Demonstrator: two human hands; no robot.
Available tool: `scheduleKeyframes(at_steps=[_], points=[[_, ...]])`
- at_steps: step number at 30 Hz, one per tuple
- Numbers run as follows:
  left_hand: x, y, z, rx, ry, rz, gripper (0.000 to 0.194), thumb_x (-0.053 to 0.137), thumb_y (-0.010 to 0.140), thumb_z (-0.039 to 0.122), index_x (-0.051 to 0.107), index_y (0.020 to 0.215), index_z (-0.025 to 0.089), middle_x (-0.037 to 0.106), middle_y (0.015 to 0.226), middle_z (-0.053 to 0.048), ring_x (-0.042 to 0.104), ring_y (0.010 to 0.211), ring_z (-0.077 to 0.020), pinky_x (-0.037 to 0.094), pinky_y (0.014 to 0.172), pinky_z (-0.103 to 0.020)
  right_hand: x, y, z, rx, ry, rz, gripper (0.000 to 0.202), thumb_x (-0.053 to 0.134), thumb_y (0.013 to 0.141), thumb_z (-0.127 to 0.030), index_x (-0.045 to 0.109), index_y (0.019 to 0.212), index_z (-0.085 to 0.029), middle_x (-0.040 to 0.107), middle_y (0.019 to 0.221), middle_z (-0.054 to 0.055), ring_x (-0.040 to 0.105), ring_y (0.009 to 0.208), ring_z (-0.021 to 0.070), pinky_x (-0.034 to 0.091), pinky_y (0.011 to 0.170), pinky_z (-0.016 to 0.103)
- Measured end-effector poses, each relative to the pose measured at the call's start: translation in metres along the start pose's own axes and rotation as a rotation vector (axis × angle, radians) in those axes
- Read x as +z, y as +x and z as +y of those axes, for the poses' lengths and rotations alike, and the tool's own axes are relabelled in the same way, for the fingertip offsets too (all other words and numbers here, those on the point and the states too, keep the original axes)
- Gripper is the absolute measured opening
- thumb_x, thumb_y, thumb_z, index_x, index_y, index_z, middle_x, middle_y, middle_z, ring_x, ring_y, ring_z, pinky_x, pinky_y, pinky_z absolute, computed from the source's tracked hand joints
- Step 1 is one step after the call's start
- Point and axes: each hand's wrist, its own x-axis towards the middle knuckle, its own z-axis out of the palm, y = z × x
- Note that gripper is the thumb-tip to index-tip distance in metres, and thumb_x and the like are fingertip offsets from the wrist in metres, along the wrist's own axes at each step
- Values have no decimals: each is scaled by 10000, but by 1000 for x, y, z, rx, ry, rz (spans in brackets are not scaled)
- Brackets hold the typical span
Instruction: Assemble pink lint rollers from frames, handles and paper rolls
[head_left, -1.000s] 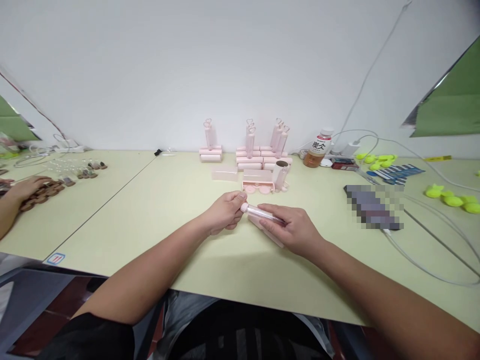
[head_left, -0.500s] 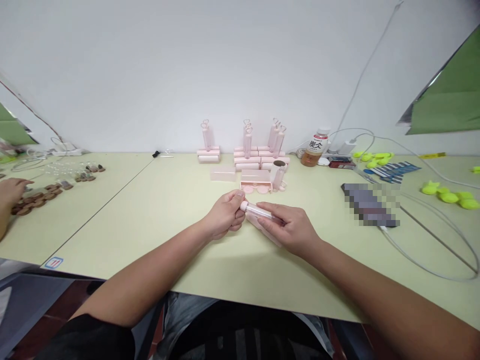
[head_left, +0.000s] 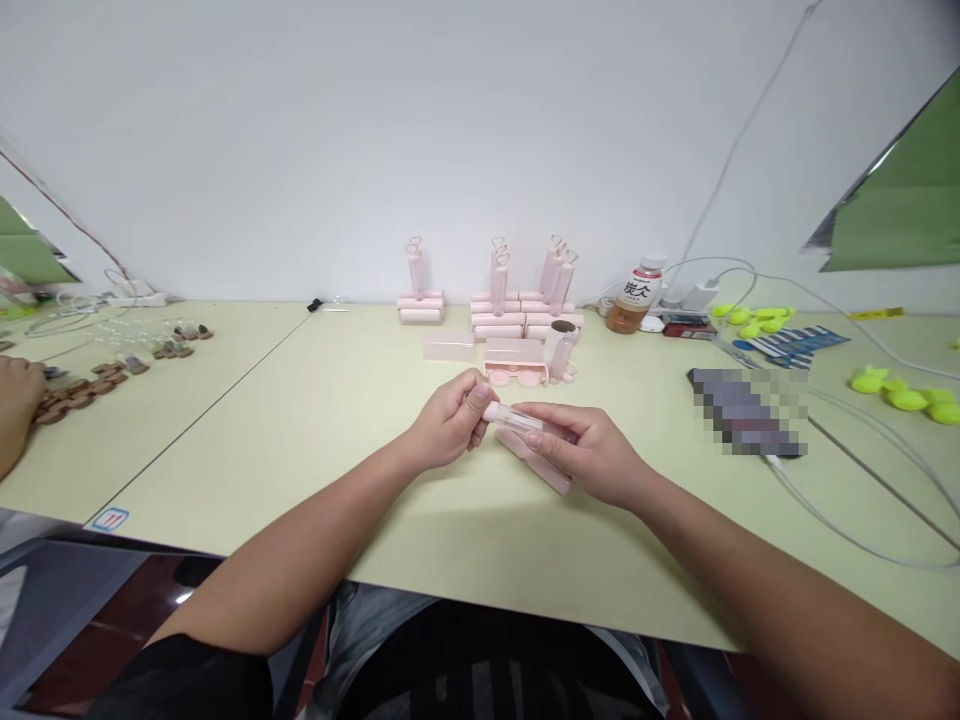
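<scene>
Between my two hands is a clear tube with a pale pink end [head_left: 517, 417]. My left hand [head_left: 454, 420] pinches the pink end, fingers curled in. Around the other end, my right hand [head_left: 585, 450] is wrapped, thumb on the near side. Just beneath lies a pale pink curved piece [head_left: 536, 462] on the table, partly covered by my right hand. Beyond my hands sits an open pink case [head_left: 514, 354] with round parts at its front. Beside it stand a short upright roll with a dark top [head_left: 561, 348] and a flat translucent pink piece [head_left: 448, 346].
Pink tubes with heart-shaped loops [head_left: 501, 285] stand on stacked pink cases [head_left: 498, 325] by the wall. Rightward are a drink bottle [head_left: 634, 297], a phone [head_left: 739, 410], white cables and yellow-green pieces [head_left: 906, 398]. Another person's hand [head_left: 19, 395] is at brown pieces [head_left: 79, 393] on the left.
My right thumb has moved along the clear tube, and more of the pink curved piece beneath shows. The other person's hand has shifted left. The view has shifted slightly.
</scene>
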Motion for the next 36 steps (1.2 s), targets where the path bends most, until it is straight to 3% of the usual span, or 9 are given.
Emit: scheduleKeyframes(at_steps=[4,7,10,13,17,21,27,33,36], points=[[-4,3,-5,41,144,40,398,369,964,553,471,821,196,550,610,24,524,497,-112,415,523,-249,1,1,1,-23,-94,13,361,619,868,-426,721,1146,-220,757,1081,60,714,890,241,574,747,337],[-6,4,-2,244,521,98,336,400,979,431,567,826,184,644,827,-71,603,797,-181,445,760,-329,2,0,5,-69,-298,87,309,617,867,-393,720,1099,-218,762,1013,55,700,803,217,544,706,317],[-2,2,4,408,834,-10,240,499,943,377,639,1011,194,677,1065,-110,563,1054,-249,346,957,-414,2,-1,8,-97,-403,134,332,616,860,-366,675,1141,-200,728,797,27,640,652,178,504,633,294],[6,-1,8,421,1000,-70,265,484,958,340,624,1132,197,686,1108,-98,572,1051,-249,331,945,-419,0,-1,11,-118,-348,153,367,606,852,-354,627,1175,-179,616,645,-20,560,564,150,467,572,274],[10,-2,4,397,1087,-86,287,497,962,331,596,1193,193,688,1120,-85,606,1011,-230,379,879,-388,-2,2,19,-118,-262,175,308,578,869,-345,613,1132,-190,604,693,-15,564,612,149,466,604,275],[9,0,-3,332,1044,-138,284,507,949,313,594,1189,187,693,1067,-85,625,964,-228,427,834,-371,-2,2,24,-110,-193,141,273,535,913,-393,611,1093,-202,630,735,0,589,647,158,475,624,281],[-2,5,-16,77,541,33,293,552,889,353,587,1115,170,672,981,-51,600,813,-163,475,743,-292,-11,7,21,-116,-345,291,353,461,936,-421,598,1160,-185,672,883,59,633,809,215,482,730,334],[-9,11,-28,-76,398,73,216,626,773,277,591,960,175,613,890,-3,525,758,-132,434,709,-262,-9,9,29,127,-714,-89,569,647,777,-347,539,1314,-196,665,1096,138,616,943,312,446,730,366],[-7,9,-24,-58,395,44,182,625,758,257,577,914,177,576,831,16,488,708,-115,409,675,-245,-5,9,30,191,-590,-86,675,687,745,-346,482,1378,-231,674,1101,120,628,886,293,446,691,346]])
